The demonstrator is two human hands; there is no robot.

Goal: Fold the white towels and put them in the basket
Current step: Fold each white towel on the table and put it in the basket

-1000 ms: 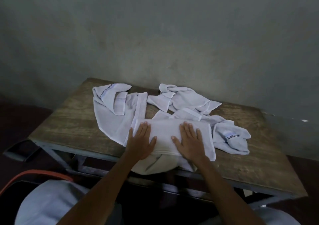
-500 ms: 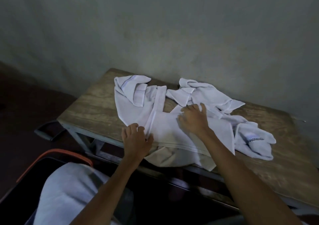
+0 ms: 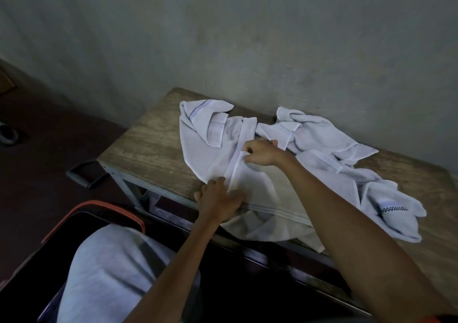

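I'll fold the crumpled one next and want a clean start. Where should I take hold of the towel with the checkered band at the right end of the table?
Probably best: grip the hemmed end of the towel just beside its checkered band, coming from above on the near side. That end lies on top, uncovered and turned toward the person, while the rest is bunched up behind it.

The lone head camera is looking forward and down, sitting close over the near edge of the bench (image 3: 148,146) and facing the wall (image 3: 223,37) behind.
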